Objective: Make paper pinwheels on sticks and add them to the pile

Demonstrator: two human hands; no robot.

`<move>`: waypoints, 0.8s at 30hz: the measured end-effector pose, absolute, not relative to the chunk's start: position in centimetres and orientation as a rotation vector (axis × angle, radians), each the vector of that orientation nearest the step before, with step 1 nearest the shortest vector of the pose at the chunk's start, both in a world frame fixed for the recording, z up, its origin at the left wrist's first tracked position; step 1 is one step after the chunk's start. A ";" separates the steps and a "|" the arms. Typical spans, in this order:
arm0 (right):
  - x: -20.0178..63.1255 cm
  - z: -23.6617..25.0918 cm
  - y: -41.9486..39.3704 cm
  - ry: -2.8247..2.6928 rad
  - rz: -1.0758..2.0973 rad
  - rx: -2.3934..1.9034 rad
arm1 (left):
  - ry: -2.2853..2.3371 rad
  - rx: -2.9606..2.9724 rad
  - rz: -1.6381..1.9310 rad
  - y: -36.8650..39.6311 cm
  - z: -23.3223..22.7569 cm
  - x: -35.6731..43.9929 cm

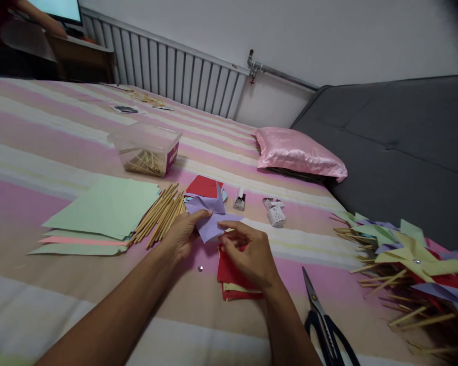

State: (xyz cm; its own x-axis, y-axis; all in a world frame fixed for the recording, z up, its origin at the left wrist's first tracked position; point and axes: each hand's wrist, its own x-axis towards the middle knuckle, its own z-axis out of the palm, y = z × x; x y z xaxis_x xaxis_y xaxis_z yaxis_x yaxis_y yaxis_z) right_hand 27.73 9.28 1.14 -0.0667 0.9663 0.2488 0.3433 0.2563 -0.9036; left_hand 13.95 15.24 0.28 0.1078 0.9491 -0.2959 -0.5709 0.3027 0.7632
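Left hand (183, 235), right hand (248, 254) — both pinching purple paper (210, 219)

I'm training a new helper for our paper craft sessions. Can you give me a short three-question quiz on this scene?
1. True or false: both hands, the left hand and the right hand, are on the purple paper piece.
2. Which lies nearest the right forearm? A) clear plastic box B) scissors C) pink pillow
3. Fill in: the bundle of wooden sticks lies beside a stack of ___ paper sheets.

Key: 1 true; 2 B; 3 green.
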 end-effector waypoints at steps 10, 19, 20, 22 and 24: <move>27.5 0.6 9.7 -1.513 0.830 -1.251 | 0.845 0.562 1.157 15.2 -0.3 14.1; 26.6 0.1 9.8 -1.206 0.931 -1.247 | 0.814 0.650 1.168 14.4 0.1 14.7; 26.6 0.1 9.8 -1.179 0.929 -1.257 | 0.811 0.661 1.167 14.4 0.1 14.7; 26.5 0.0 9.8 -1.138 0.914 -1.279 | 0.796 0.684 1.164 14.3 0.0 14.8; 26.4 -0.1 9.8 -1.115 0.901 -1.294 | 0.778 0.700 1.160 14.3 -0.3 14.9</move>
